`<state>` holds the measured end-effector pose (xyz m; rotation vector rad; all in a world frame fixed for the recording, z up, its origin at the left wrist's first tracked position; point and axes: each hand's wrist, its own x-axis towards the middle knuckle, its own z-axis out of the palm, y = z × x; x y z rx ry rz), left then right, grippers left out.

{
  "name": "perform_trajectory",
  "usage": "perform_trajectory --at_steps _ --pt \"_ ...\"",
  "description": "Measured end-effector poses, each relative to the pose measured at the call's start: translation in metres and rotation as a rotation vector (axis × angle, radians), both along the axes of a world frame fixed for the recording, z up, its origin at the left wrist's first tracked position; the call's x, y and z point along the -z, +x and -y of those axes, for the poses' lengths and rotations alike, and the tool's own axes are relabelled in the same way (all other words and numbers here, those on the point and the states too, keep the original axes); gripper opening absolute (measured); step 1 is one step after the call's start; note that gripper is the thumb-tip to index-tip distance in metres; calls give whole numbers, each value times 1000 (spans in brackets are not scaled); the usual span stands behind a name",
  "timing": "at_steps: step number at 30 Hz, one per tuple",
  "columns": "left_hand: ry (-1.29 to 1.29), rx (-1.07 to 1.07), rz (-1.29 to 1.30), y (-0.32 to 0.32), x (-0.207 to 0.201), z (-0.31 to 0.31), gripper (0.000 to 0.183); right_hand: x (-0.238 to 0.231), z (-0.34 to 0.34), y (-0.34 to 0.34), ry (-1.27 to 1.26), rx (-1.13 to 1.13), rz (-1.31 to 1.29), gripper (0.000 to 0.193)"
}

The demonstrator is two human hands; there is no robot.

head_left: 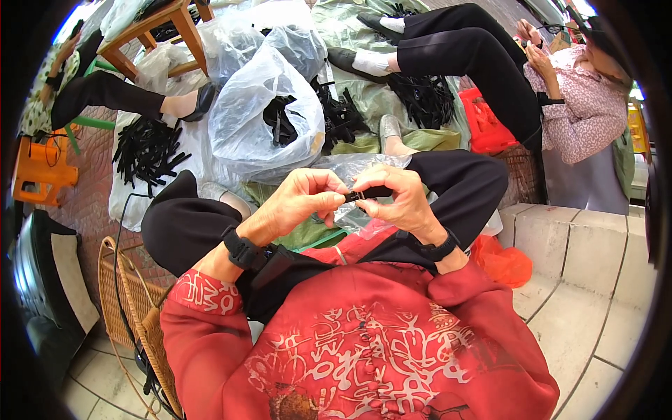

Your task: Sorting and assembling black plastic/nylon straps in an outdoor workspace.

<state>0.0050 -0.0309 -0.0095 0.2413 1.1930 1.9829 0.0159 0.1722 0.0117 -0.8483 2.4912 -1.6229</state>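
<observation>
**Fingertips alone hold a black strap (378, 191) above the lap**

At far left, an orange plastic stool (47, 168) stands on the floor, with a wicker chair (112, 287) nearer the wearer. To the right, a pile of black strips (147, 154) lies on plastic sheeting near a co-worker's shoe (203, 103); a careless step there could scatter the loose pieces.

Next comes a translucent plastic bag (234, 133), its mouth open on more black pieces. Its soft rim could slump and hide them.

In the middle, the left hand (308, 199) pinches the left end of the strap, thumb and forefinger pressed together. The right hand (399, 199) meets it from the other side, thumb and forefinger curled into a loop and closed on the strap. A small metallic detail shows between the hands; what it is, I cannot tell. With so little contact, an uneven pull could make the strap slip, and it could drop into the clear plastic (353, 168) below and be hard to pick out.

At right, a red plastic bag (500, 262) lies beside the tiled step (542, 238); anything falling that way could get lost in its folds.
</observation>
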Motion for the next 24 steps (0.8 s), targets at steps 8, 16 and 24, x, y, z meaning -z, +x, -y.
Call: perform_trajectory --at_steps 8,16,24 --pt "-104 30 -78 -4 0 -6 12 -14 9 6 117 121 -72 20" --pt "74 44 64 -1 4 0 15 -13 6 6 47 123 -29 19" --pt "92 73 120 -3 11 3 15 -18 -2 5 88 63 -7 24"
